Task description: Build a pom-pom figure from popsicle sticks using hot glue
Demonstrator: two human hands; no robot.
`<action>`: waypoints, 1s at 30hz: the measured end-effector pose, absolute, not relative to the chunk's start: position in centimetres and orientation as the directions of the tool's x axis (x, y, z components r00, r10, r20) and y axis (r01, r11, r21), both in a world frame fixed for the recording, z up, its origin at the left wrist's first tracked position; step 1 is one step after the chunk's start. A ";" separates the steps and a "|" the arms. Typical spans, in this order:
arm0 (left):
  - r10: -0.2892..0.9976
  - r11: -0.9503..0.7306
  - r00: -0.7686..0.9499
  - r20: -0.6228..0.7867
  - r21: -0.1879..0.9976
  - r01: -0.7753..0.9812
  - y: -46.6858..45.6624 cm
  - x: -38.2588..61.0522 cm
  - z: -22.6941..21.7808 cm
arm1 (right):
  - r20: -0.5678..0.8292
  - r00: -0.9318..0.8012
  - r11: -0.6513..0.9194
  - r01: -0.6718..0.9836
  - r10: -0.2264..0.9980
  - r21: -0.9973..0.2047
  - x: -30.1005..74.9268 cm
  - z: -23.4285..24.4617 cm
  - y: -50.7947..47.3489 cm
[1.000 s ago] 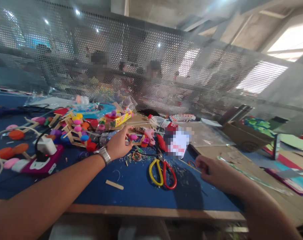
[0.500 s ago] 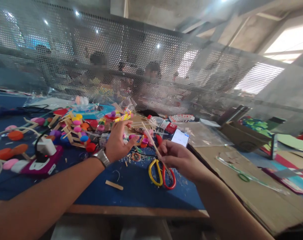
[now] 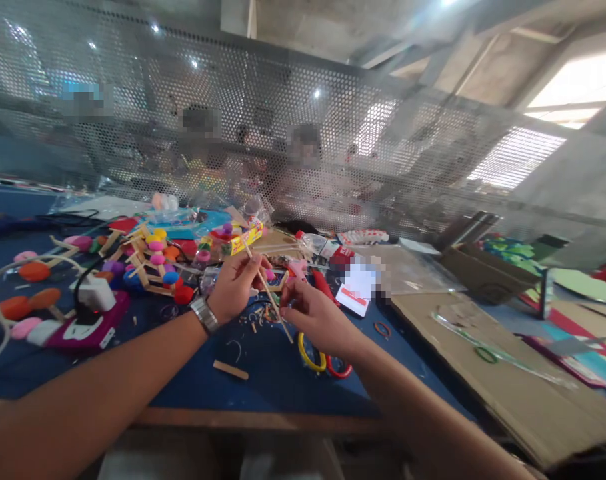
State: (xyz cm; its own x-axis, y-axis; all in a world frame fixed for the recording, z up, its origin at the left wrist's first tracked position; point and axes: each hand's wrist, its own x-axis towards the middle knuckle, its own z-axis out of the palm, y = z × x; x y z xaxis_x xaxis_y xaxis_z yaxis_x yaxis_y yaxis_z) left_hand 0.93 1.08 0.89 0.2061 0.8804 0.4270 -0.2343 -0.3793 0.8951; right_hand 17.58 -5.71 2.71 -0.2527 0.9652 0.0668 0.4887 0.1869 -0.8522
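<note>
A thin wooden stick (image 3: pixel 267 288) slants between my two hands above the blue tabletop. My left hand (image 3: pixel 234 287), wearing a metal-band watch (image 3: pixel 204 315), pinches its upper part with thumb and fingers. Lower down, the bent fingertips of my right hand (image 3: pixel 313 315) close on the same stick. Yellow-and-red-handled scissors (image 3: pixel 313 357) lie beneath my right hand, which partly covers them. A flat craft stick (image 3: pixel 231 370) rests nearer the table's front edge. Just beyond my right fingers is a pink object (image 3: pixel 297 269) whose kind I cannot make out.
Colourful pom-poms and joined craft sticks (image 3: pixel 155 260) crowd the left, near a purple power strip (image 3: pixel 95 327) with cables. A lit phone (image 3: pixel 357 288) and a red-labelled bottle (image 3: pixel 313 241) lie beyond my right hand. Cardboard (image 3: pixel 487 353) covers the right side; a perforated screen (image 3: pixel 263 120) stands behind.
The stick has come left and down with my right hand, and my left hand has closed on its upper part. The phone's screen has changed. A small rubber band now shows beside it.
</note>
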 end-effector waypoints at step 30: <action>0.874 -0.302 0.281 0.398 0.895 -0.328 2.3 0.4 0.4 | 0.011 0.056 -0.019 0.503 0.998 -0.864 29.5 2.6 -14.3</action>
